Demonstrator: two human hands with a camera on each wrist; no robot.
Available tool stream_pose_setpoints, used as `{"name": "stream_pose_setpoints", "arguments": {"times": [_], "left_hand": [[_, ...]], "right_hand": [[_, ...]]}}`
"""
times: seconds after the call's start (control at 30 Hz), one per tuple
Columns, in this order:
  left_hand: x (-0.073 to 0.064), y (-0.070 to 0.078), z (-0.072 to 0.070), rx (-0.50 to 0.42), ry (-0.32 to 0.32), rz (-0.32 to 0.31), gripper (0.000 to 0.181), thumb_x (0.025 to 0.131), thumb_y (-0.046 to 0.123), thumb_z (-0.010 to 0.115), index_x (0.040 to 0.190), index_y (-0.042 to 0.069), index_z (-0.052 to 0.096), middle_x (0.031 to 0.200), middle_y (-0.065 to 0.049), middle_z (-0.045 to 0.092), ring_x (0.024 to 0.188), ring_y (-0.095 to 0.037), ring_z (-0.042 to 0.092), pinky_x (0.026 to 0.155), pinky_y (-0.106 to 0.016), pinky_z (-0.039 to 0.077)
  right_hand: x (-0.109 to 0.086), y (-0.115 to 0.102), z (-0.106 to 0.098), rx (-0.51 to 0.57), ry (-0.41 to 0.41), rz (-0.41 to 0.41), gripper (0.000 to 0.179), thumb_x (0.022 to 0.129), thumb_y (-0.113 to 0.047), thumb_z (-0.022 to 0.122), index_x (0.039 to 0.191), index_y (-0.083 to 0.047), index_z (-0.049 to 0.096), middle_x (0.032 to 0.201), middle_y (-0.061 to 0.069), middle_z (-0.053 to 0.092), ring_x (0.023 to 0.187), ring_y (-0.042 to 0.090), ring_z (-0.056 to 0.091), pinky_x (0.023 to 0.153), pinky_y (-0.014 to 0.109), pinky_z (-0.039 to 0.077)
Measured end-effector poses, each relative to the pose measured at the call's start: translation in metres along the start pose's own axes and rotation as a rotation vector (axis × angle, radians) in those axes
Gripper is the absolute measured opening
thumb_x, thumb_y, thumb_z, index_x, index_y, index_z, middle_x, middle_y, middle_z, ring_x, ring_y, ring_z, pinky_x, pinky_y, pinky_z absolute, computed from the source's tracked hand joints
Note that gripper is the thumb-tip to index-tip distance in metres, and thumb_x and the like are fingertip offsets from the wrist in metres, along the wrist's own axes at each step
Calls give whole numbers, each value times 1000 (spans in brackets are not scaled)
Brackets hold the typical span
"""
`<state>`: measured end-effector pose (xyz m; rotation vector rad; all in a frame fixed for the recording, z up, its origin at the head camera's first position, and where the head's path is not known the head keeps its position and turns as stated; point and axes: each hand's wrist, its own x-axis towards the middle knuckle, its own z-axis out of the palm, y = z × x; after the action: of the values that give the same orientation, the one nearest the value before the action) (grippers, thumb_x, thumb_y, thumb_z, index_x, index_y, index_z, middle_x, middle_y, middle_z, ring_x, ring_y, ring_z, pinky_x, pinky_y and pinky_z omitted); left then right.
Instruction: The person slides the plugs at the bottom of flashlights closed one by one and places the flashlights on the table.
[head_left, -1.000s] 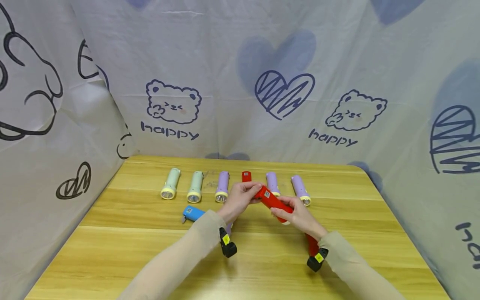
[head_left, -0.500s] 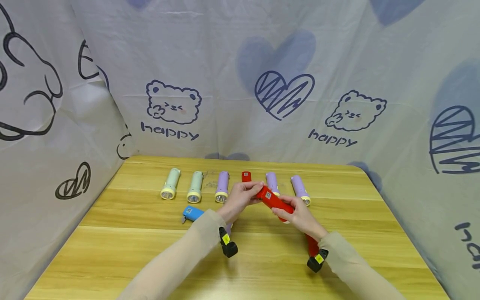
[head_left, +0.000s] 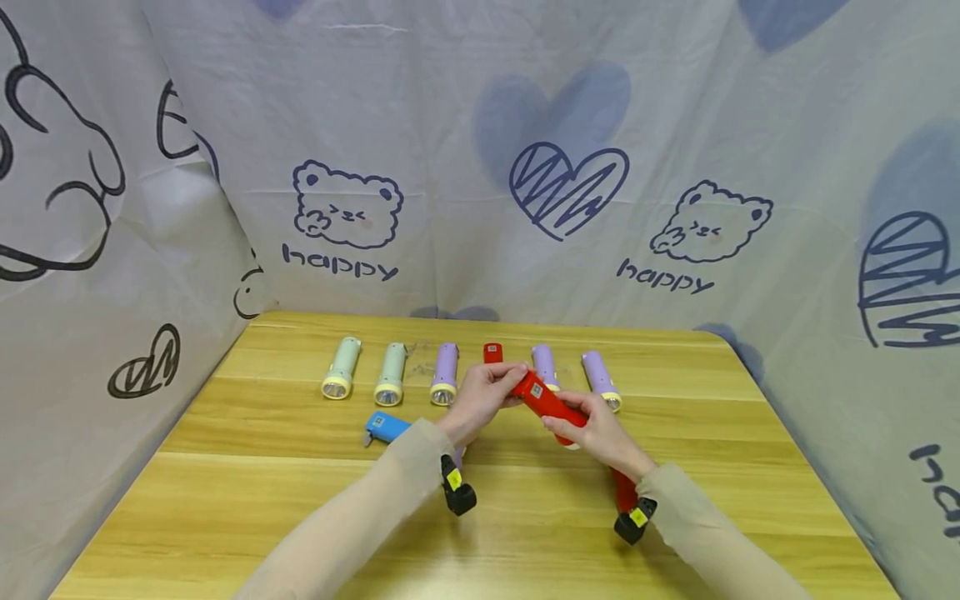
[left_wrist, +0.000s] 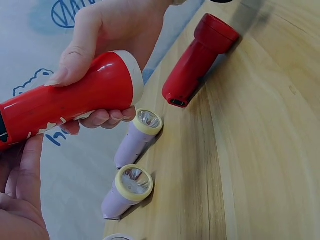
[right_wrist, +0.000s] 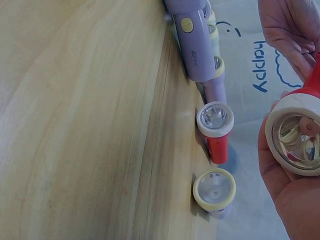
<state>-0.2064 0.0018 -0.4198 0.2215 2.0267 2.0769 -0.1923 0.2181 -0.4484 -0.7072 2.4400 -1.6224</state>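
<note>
Both hands hold a red flashlight (head_left: 551, 407) over the middle of the table, tilted with its tail toward the left hand. My right hand (head_left: 596, 429) grips it near the head, thumb lying along the body in the left wrist view. Fingers and thumb of my left hand (head_left: 483, 396) pinch the tail end, where a black part shows in the left wrist view. A white rim surrounds the lens (right_wrist: 295, 140), which faces the right wrist camera. Part of a second red flashlight (head_left: 624, 490) lies under the right wrist; the left wrist view shows this red flashlight (left_wrist: 200, 60) whole.
Along the back of the wooden table (head_left: 262, 500) stretches a row: pale green flashlights (head_left: 390, 375), purple flashlights (head_left: 600, 379) and one red flashlight (head_left: 492, 352). A blue flashlight (head_left: 387, 427) lies partly behind the left forearm, beside a mostly hidden purple flashlight (right_wrist: 195, 45). Printed cloth (head_left: 450, 250) hangs behind.
</note>
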Motion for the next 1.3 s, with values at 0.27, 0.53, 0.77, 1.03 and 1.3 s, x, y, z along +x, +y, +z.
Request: {"name": "stream_pose_setpoints", "arguments": {"times": [0.27, 0.53, 0.77, 1.03, 1.3], "left_hand": [[1, -2, 1, 12, 4, 17, 35, 105, 23, 55, 129, 2, 67, 130, -20, 67, 114, -30, 70, 94, -37, 61], [2, -3, 0, 25, -1, 24, 35, 104, 24, 56, 129, 2, 67, 129, -21, 66, 114, -30, 69, 91, -33, 61], [4, -4, -1, 41, 3, 30, 35, 105, 24, 55, 128, 2, 68, 126, -21, 68, 112, -30, 71, 93, -37, 61], [6, -6, -1, 44, 10, 26, 36, 105, 22, 55, 129, -2, 66, 126, -23, 68, 112, -33, 70, 89, -31, 62], [7, -8, -1, 53, 20, 8, 35, 105, 22, 55, 127, -3, 67, 121, -23, 71, 104, -28, 74, 86, -30, 63]], "right_hand": [[-1, -3, 1, -4, -16, 10, 34, 96, -11, 67, 124, 9, 63, 104, 29, 69, 82, 16, 67, 70, 23, 59], [1, -3, 2, -33, -18, 10, 33, 96, -12, 68, 123, 6, 64, 104, 23, 71, 79, 10, 66, 71, 23, 59], [2, -1, 2, -68, -25, 17, 33, 96, -14, 69, 123, 3, 66, 108, 21, 72, 82, 13, 68, 73, 23, 58], [4, 0, 4, -94, -22, 17, 34, 95, -17, 70, 124, 0, 67, 112, 20, 72, 83, 9, 67, 73, 24, 58], [4, 0, 5, -139, -51, 34, 27, 95, -24, 71, 116, -7, 71, 103, 10, 74, 82, 10, 66, 73, 24, 57]]}}
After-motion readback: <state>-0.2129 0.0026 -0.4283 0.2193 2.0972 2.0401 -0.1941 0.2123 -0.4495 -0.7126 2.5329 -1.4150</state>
